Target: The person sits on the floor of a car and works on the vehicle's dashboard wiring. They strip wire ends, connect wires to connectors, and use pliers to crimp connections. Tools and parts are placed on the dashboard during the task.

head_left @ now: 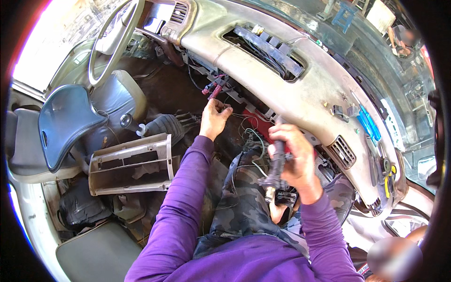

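My left hand (pixel 215 118) is below the dashboard, its fingertips pinched together at thin wires beneath a red connector (pixel 216 88). What exactly lies between the fingertips is too small to make out. My right hand (pixel 296 157) is wrapped round a dark, elongated tool (pixel 276 162) with a shiny metal end pointing down. Motion blurs this hand, and the tool's kind cannot be made out. Loose pale wires (pixel 256 138) hang between my two hands, in front of a red panel (pixel 256 123) under the dash.
The beige dashboard (pixel 310 94) has an opening holding a dark module (pixel 268 49). Blue-handled pliers (pixel 369 124) and yellow-handled cutters (pixel 389 181) lie on it at the right. A loose grey trim frame (pixel 131 164) sits left, near the gear lever (pixel 126 121). Another person is at lower right.
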`<action>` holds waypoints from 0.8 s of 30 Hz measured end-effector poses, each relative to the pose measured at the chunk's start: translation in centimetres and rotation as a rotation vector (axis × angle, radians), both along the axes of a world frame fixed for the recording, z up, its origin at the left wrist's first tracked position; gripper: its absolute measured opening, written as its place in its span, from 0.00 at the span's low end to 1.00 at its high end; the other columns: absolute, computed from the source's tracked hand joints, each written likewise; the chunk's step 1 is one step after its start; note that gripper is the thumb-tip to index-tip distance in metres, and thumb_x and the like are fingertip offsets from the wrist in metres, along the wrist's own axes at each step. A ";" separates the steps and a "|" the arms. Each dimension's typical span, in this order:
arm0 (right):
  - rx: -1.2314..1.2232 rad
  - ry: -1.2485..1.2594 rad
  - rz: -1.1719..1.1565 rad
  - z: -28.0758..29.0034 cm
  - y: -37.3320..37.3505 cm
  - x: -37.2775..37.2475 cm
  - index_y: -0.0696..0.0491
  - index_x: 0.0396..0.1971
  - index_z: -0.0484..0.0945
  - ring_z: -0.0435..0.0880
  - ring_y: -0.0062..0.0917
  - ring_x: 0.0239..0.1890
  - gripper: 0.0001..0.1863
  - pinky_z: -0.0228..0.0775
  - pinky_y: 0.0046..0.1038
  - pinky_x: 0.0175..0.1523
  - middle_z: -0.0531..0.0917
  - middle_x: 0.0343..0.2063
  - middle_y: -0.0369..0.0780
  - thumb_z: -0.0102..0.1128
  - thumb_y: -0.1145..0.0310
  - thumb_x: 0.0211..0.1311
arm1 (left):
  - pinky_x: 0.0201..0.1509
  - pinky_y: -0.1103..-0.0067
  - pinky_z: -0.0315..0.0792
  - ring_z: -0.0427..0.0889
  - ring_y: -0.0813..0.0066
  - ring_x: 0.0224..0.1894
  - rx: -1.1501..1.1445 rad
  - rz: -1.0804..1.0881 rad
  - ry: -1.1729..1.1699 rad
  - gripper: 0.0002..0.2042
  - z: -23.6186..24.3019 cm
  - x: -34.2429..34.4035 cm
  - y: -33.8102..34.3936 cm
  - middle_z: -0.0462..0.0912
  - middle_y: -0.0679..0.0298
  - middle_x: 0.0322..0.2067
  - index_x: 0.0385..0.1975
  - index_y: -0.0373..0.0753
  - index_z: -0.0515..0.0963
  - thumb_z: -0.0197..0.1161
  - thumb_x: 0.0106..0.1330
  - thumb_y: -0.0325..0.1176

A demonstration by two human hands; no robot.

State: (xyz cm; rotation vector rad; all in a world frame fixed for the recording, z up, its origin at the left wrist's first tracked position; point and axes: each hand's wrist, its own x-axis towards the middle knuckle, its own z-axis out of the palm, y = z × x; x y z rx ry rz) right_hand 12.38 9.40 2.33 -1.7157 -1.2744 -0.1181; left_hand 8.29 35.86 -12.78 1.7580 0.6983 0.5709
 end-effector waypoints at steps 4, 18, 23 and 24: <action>-0.046 0.202 0.104 -5.2 0.9 -0.7 0.57 0.46 0.77 0.83 0.47 0.53 0.28 0.77 0.38 0.57 0.81 0.50 0.48 0.62 0.83 0.36 | 0.44 0.72 0.76 0.82 0.67 0.35 0.206 0.045 -0.002 0.14 -1.1 1.4 2.3 0.84 0.56 0.33 0.37 0.32 0.77 0.75 0.57 0.30; -0.041 0.361 -0.024 -9.8 1.9 -0.5 0.58 0.44 0.78 0.83 0.39 0.51 0.25 0.75 0.31 0.52 0.82 0.48 0.45 0.60 0.90 0.41 | 0.49 0.73 0.79 0.85 0.69 0.43 0.294 -0.082 0.019 0.21 2.2 2.9 4.5 0.86 0.54 0.40 0.43 0.32 0.74 0.79 0.52 0.24; -0.048 0.407 0.032 -10.9 1.5 0.1 0.56 0.45 0.77 0.80 0.46 0.51 0.23 0.74 0.39 0.56 0.81 0.44 0.47 0.62 0.82 0.44 | 0.50 0.75 0.79 0.83 0.72 0.44 0.108 -0.106 -0.048 0.22 2.7 2.1 2.4 0.83 0.59 0.41 0.45 0.33 0.73 0.77 0.54 0.20; -0.076 0.456 -0.015 -10.8 1.4 0.2 0.56 0.46 0.77 0.81 0.45 0.49 0.22 0.74 0.39 0.55 0.81 0.42 0.47 0.62 0.81 0.45 | 0.50 0.75 0.79 0.83 0.73 0.44 0.014 -0.118 -0.080 0.21 3.3 1.8 1.1 0.83 0.59 0.41 0.46 0.33 0.73 0.76 0.54 0.20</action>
